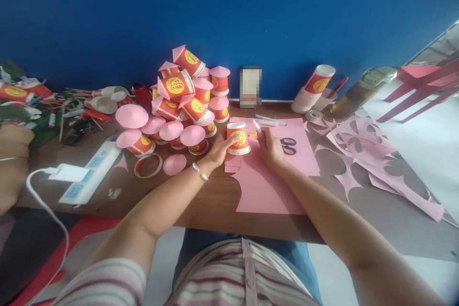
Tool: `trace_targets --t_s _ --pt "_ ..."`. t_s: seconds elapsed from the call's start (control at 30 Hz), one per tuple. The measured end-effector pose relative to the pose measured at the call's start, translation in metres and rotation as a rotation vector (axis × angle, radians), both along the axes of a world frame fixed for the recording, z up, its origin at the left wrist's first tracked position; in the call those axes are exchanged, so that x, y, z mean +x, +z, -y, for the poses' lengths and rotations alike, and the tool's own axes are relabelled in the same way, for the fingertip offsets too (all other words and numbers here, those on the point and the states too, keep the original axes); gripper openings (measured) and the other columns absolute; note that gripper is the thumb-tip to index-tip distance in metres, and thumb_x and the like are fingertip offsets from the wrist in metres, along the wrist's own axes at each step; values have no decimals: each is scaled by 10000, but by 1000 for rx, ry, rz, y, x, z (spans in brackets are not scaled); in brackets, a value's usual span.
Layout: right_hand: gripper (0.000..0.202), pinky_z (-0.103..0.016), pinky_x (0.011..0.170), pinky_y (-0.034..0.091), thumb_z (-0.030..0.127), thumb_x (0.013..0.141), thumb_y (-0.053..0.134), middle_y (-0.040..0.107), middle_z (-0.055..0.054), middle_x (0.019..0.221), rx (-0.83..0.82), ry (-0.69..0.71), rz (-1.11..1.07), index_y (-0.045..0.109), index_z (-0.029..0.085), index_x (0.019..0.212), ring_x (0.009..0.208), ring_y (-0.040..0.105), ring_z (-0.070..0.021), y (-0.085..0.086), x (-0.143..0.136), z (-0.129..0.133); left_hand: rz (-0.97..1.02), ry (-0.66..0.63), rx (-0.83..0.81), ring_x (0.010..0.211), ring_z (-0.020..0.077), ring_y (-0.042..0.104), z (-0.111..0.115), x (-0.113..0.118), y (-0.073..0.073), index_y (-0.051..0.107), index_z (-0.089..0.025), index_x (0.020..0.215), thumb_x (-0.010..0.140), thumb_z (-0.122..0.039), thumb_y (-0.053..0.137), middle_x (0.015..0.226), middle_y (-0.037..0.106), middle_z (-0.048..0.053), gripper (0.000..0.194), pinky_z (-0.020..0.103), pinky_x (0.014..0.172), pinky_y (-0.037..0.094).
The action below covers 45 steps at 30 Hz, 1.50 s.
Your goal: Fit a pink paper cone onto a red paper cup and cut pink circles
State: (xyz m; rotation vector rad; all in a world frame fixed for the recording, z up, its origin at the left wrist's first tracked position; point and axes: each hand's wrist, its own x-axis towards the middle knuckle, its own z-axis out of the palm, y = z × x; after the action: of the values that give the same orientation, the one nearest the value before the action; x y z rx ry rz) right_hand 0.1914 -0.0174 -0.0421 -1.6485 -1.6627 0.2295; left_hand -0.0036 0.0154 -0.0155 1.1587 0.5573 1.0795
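Observation:
My left hand (218, 150) grips a red paper cup (238, 138) with a yellow round emblem, standing with its wide rim down. My right hand (270, 146) is closed around a slim white pen-shaped tool (256, 126); its exact kind is unclear. Its tip points up and left, a short way from the cup. Below lies a large pink paper sheet (272, 191) with a curved cut edge. Black-handled scissors (288, 146) rest on it beside my right hand, partly hidden. A small orange item (253, 134) shows between the hands.
Cups with pink paper cones (175, 86) are piled at left-centre. A tape roll (148, 166), pink disc (174, 164) and power strip (91, 172) lie nearer. Pink offcuts (373, 153) and a bottle (364, 91) are at right. Another person's arm (12, 167) is at far left.

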Motion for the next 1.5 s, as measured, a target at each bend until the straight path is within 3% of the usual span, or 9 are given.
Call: trace_targets --t_s 0.23,0.47,0.77,1.0,1.23,1.37,1.5 --pt "285 -387 688 516 392 1004 401 727 -111 1005 24 20 -73 561 239 1184 846 681 -294 -3 2 -2 -89 91 146 1201 308 636 0 0 2 685 -222 1166 824 -441 813 1187 719 77 427 442 1106 466" --pt "278 -414 793 539 325 970 397 715 -118 1057 43 34 -144 541 228 1186 888 677 -279 -3 5 -5 -200 178 223 1485 319 452 -5 -1 -2 615 -271 1404 826 -358 812 1485 603 77 617 454 1268 293" --pt "286 -386 731 515 303 962 387 721 -98 999 64 31 -131 541 226 1191 828 666 -274 -2 6 -6 -119 114 184 1567 333 354 -11 -7 -5 561 -256 1471 839 -362 756 1626 487 105 670 478 1294 247" --pt "302 -379 717 513 280 961 375 728 -104 1009 62 22 -88 525 232 1218 876 685 -287 -4 4 -7 8 110 118 1549 281 398 -15 -5 -10 618 -258 1407 886 -295 594 1549 582 69 523 462 1304 239" --pt "302 -362 690 479 290 957 394 711 -69 910 63 11 -130 531 232 1221 736 646 -248 2 8 -5 86 150 77 1478 272 499 -17 -2 -13 643 -242 1343 887 -271 609 1480 631 87 457 460 1267 308" --pt "299 -368 684 480 327 968 408 713 -69 886 1 -20 -113 556 216 1204 716 647 -256 2 9 -8 2 205 109 1417 277 548 -13 -1 -10 634 -226 1327 910 -308 621 1430 652 108 426 457 1251 322" --pt "286 -352 666 476 340 984 415 725 -79 903 -20 -26 -63 608 210 1150 733 632 -253 3 9 -11 -179 353 214 1368 288 554 -12 -3 -13 646 -230 1249 967 -425 597 1377 650 108 346 452 1219 358"
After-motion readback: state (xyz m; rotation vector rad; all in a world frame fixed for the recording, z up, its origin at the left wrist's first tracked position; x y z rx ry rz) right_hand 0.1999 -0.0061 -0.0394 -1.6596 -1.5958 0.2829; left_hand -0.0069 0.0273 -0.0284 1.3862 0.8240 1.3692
